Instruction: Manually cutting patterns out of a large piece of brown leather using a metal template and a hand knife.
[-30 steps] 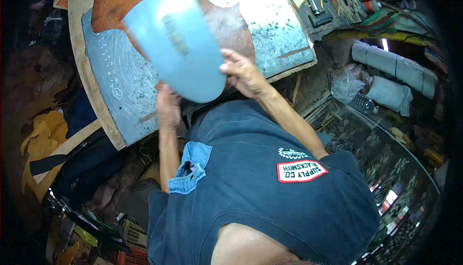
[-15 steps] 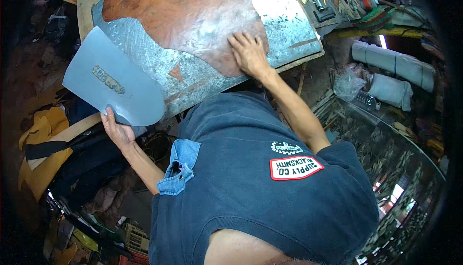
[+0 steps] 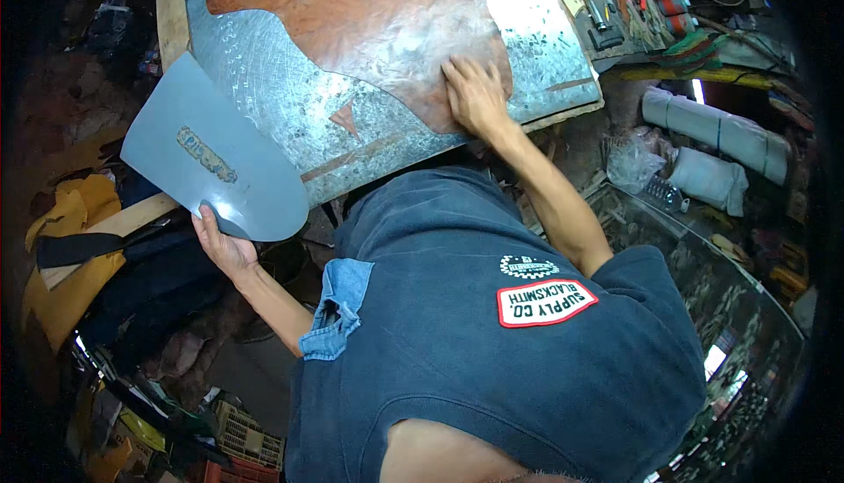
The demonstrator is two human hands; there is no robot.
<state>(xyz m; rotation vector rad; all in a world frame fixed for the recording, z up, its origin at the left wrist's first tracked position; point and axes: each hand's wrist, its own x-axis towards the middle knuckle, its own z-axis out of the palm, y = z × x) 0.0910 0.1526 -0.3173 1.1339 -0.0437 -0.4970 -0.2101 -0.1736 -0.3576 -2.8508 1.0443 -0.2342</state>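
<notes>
Left hand (image 3: pixel 230 250) pinching the near edge of a grey sheet (image 3: pixel 257 180), long axis slanting far-left to near-right, left of the leather (image 3: pixel 369 17) beneath the slightly spread right hand (image 3: pixel 479 98).

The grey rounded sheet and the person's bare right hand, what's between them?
In the head view: scuffed silvery metal tabletop, a small brown triangular scrap on it, then the large reddish-brown leather hide that the right hand touches.
</notes>
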